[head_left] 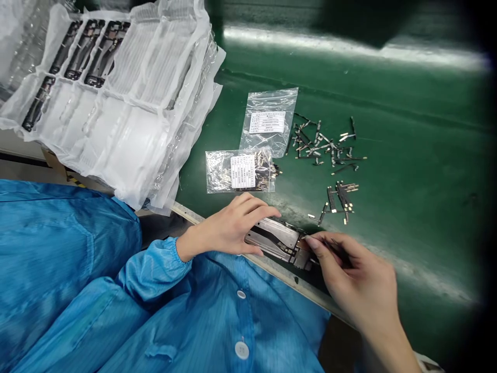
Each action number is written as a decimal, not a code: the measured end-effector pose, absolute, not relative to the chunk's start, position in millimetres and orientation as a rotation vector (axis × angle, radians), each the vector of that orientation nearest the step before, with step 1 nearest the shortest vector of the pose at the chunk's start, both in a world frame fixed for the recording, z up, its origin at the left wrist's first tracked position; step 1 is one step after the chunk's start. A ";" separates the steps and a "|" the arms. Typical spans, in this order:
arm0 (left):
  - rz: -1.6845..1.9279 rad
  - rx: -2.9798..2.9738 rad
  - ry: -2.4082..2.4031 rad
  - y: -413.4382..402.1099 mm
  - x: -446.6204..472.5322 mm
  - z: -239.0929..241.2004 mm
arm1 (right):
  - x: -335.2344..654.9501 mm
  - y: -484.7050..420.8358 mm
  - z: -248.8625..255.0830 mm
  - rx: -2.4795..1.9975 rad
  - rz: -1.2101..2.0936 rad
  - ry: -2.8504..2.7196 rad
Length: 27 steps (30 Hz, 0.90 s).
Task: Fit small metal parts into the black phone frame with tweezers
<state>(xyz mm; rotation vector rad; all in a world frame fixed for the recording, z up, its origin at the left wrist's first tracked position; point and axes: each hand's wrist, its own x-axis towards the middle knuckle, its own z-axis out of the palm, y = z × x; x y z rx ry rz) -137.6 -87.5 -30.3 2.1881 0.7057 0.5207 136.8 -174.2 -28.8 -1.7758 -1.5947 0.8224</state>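
Left hand [229, 228] fingers grip the metal part [277, 239]; right hand [357, 280] pinches a strip; bag [240, 172] holds strips.

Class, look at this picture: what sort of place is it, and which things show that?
Probably an electronics assembly line: a green conveyor belt, loose small metal parts, labelled parts bags, and clear plastic trays of components.

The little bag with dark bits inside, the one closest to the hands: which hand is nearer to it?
Left. The left hand lies just below the little bag, its fingers on the metal part. The right hand is farther off, at that part's other end.
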 end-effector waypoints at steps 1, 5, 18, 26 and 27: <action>0.517 2.186 0.710 -87.6 -137.6 -30.4 | 138.0 -173.5 -28.5 -1.777 0.861 -1.591; 0.488 2.180 0.713 -87.7 -138.0 -29.5 | 142.3 -170.8 -29.7 -1.862 0.958 -1.499; 0.445 2.205 0.710 -87.1 -138.0 -26.3 | 136.1 -161.4 -24.0 -1.886 1.014 -1.309; 0.457 2.191 0.718 -88.9 -138.8 -24.4 | 155.4 -86.8 11.0 -1.941 0.665 -1.294; 0.455 2.191 0.724 -88.8 -138.7 -24.2 | 158.9 -71.7 12.0 -1.945 0.685 -1.362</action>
